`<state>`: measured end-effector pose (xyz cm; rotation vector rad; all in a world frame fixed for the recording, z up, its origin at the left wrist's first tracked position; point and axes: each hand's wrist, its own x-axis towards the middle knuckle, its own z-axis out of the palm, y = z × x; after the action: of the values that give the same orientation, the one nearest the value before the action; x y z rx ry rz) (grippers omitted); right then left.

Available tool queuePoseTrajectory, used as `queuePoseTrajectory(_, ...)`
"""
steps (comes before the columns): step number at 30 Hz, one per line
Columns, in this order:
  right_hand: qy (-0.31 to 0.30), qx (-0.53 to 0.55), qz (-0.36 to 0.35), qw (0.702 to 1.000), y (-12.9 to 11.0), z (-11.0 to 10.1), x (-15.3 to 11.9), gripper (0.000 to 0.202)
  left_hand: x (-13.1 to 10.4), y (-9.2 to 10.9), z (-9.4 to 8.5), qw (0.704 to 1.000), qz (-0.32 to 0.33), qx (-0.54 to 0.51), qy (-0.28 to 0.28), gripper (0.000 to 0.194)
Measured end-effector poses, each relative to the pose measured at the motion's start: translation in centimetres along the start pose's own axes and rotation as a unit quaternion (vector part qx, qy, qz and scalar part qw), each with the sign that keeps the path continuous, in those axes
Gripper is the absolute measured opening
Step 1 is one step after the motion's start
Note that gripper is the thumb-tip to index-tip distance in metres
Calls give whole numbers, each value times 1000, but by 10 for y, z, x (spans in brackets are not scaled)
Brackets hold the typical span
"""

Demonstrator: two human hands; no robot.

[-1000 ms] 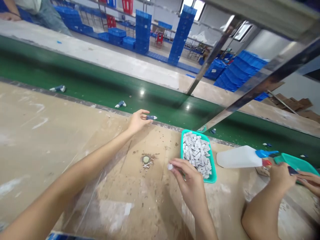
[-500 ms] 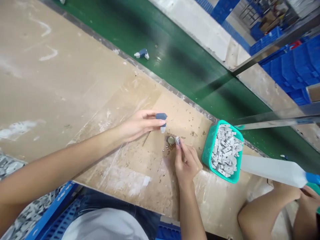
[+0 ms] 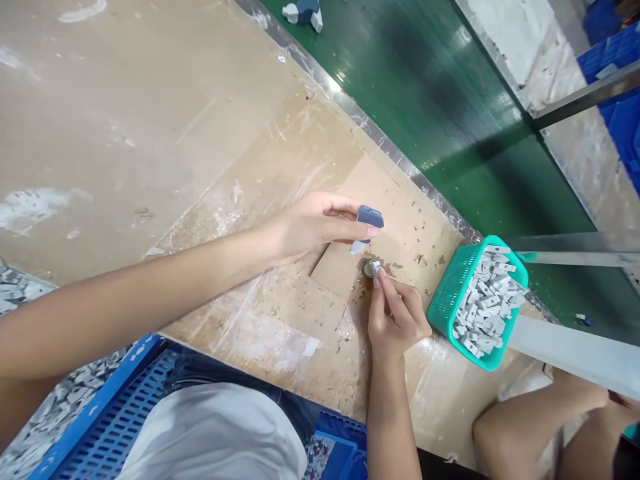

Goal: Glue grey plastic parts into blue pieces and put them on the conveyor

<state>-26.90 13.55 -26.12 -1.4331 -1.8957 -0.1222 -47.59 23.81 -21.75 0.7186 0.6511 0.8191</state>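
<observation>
My left hand (image 3: 325, 223) pinches a small dark-blue plastic piece (image 3: 370, 217) with a whitish part sticking out at its lower end. Lower and to the right, my right hand (image 3: 397, 317) holds a small light-grey plastic piece (image 3: 376, 267) between thumb and fingertips. That grey piece is over a small round metal cap (image 3: 369, 269) lying on the tabletop; whether it touches the cap's inside I cannot tell. Wet spots and crumbs surround the cap. To the right of my right hand stands a green basket (image 3: 434, 293) full of similar light-grey pieces (image 3: 487, 303).
Beyond the wooden table (image 3: 150, 133) runs a green conveyor belt (image 3: 395, 87), carrying a blue-and-white part (image 3: 304, 13). A co-worker's arm (image 3: 540, 413) rests at the lower right. Blue crates (image 3: 125, 400) with grey pieces stand by my lap. A metal post (image 3: 585, 100) crosses the belt.
My right hand has brought the grey piece from beside the metal cap to over it. The left hand still holds the blue piece. The whole view has shifted.
</observation>
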Motion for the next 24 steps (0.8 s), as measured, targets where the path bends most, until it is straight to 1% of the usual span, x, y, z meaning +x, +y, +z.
queuePoseTrajectory(5, -7, -12, -5, 1000, 1, 1, -1, 38, 0, -1, 0, 1000, -4, 7, -14, 11)
queuePoseTrajectory(10, -12, -3, -5, 1000, 0, 0, 0, 43, -1, -2, 2, 1000, -19, 8, -14, 13)
queuePoseTrajectory(16, -15, -17, -1, 1000, -2, -1, 1, 36, -1, -4, 1, 999, -15, 47, -11, 21)
queuePoseTrajectory(20, -20, -7, 3, 1000, -1, -1, 1, 38, -1, -6, 1, 997, -6, 67, -22, 21)
queuePoseTrajectory(24, -16, -14, 10, 1000, -2, -2, 2, 36, -1, -5, 1, 995, 0, 100, -16, 19)
